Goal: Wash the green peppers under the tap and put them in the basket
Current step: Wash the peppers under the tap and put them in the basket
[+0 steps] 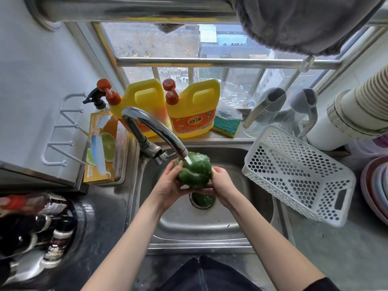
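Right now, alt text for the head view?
Both hands, left hand and right hand, hold a green pepper under the running tap. A second pepper lies in the sink; the white basket is empty.

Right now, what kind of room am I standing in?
Most likely a home kitchen, at the sink by a window: a stainless steel sink with a running tap, yellow dish soap jugs on the sill, and a green pepper being rinsed.
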